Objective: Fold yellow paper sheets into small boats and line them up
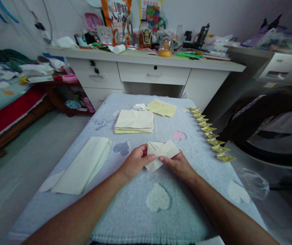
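Note:
Between my two hands is a partly folded sheet of cream paper [158, 149], held just above the cloth-covered table. My left hand [137, 160] grips its left edge, thumb on top and fingers behind. On the right edge my right hand [179, 165] pinches it the same way, the two thumbs close together near the middle. Beyond the hands lies a stack of creased cream sheets [135, 120] with yellow ones at the bottom. A yellow sheet [162, 108] rests behind it. Several small folded yellow paper pieces [211, 136] stand in a row along the right edge.
A long folded bundle of pale paper [83, 165] lies at the left on the blue tablecloth [125, 211]. Crumpled white tissue [139, 107] sits behind the stack. A cluttered white desk [156, 73] stands at the back, a front-loading washing machine [276, 112] at the right.

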The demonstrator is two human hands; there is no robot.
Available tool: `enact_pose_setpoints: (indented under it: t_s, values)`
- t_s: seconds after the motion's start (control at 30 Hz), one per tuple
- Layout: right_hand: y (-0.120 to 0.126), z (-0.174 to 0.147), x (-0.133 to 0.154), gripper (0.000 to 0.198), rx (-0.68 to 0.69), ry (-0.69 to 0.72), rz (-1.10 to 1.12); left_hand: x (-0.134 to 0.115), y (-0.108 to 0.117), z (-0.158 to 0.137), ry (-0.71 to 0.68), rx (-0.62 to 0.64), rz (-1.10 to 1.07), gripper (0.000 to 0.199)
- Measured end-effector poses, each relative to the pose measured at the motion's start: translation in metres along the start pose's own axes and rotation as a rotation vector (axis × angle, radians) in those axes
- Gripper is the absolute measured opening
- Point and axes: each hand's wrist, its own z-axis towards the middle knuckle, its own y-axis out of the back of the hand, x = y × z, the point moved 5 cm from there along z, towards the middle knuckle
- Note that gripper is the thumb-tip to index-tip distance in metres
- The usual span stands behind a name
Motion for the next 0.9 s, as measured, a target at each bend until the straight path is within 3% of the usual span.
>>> enact_pose_setpoints:
  t_s: [0.13, 0.27, 0.43, 0.53, 0.67, 0.77, 0.9]
  values:
    - [0.0, 0.001, 0.0, 0.023, -0.014, -0.066, 0.2, 0.006, -0.009, -0.001, 0.019, 0.055, 0.134, 0.039]
    - [0.002, 0.002, 0.003, 0.027, -0.071, -0.092, 0.305, 0.009, -0.011, -0.001, -0.017, 0.098, 0.259, 0.034]
    - [0.018, 0.003, 0.003, 0.032, -0.214, -0.062, 0.262, 0.003, -0.005, -0.004, -0.132, 0.032, 0.498, 0.046]
    - [0.035, 0.002, 0.012, 0.025, -0.329, 0.083, -0.039, -0.003, 0.001, -0.005, -0.205, -0.068, 0.6, 0.048]
    - [0.036, -0.005, 0.034, 0.004, -0.396, 0.409, -0.693, -0.011, 0.004, -0.01, -0.308, -0.172, 0.697, 0.053]
    - [0.019, -0.01, 0.04, 0.013, -0.344, 0.566, -1.018, -0.019, -0.002, -0.017, -0.453, -0.201, 0.828, 0.056]
    - [-0.006, -0.013, 0.034, 0.022, -0.195, 0.573, -1.277, -0.029, -0.014, -0.025, -0.651, -0.152, 1.096, 0.049]
